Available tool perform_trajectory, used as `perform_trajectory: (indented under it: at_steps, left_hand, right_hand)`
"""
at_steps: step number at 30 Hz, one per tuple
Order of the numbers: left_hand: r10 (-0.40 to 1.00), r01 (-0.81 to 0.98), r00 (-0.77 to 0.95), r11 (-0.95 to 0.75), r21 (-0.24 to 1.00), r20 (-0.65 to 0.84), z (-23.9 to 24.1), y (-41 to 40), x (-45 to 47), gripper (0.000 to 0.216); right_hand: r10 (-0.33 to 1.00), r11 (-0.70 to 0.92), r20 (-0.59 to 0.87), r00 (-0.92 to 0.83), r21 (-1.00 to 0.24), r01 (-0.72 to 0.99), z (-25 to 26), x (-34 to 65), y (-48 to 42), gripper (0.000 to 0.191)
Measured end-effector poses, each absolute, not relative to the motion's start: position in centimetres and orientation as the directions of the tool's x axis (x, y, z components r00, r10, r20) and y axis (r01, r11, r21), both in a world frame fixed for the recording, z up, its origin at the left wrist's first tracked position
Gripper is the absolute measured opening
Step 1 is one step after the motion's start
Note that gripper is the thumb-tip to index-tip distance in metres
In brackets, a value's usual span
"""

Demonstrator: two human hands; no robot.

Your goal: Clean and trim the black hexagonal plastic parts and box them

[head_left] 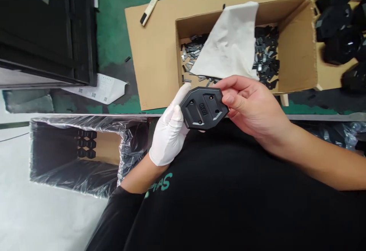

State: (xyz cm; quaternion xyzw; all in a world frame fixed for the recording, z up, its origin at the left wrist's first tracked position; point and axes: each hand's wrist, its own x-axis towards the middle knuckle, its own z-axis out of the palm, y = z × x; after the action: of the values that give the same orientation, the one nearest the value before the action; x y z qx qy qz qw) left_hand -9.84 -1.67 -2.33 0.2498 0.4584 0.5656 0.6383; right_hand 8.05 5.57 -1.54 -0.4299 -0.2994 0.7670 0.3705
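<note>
the black angular part [203,107] lies with its long axis roughly side to side, between the white-gloved left hand [170,128], clamped on its left end, and the bare right hand [253,104], thumb and fingers pinching its right end; neither hand is nearer. beyond, a white cloth [228,45] lies across an open carton [299,53] of small black pieces [266,51].

Our held part [203,108] is blk plastic by the look, mostly matt w/ a slight sheen on its bevelled edges. Our glove [164,142] is wht cloth, matt; our shirt [228,190], matt blk fabric. Carton [297,49] & flat sheet [154,60]: dull brn cardboard. We also see a creased matt cloth rag [228,41]; small blk chips [266,51], some glossy; shiny crinkled clear plastic film [126,148]; matt paper [113,87]; green tabletop [111,37], worn in spots.
</note>
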Motion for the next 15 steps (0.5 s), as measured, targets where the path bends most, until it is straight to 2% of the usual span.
perform_trajectory:
  at_steps: [9,13,15]
  left_hand:
    - [0.886,-0.453,-0.233,0.266,0.851,-0.401,-2.5,-6.0,-16.8,0.053]
    - [0.821,-0.435,-0.348,0.286,0.854,-0.452,-2.6,-8.6,-20.2,0.054]
    - [0.766,-0.491,-0.396,0.289,0.822,-0.506,-3.3,-10.1,-22.4,0.053]
  right_hand:
    - [0.737,-0.565,-0.414,-0.534,-0.811,-0.152,-2.1,0.0,5.2,0.043]
    - [0.649,-0.598,-0.416,-0.637,-0.797,-0.088,-2.8,-4.0,4.5,0.039]
    - [0.576,-0.615,-0.424,-0.699,-0.788,-0.028,-3.1,-5.7,4.0,0.038]
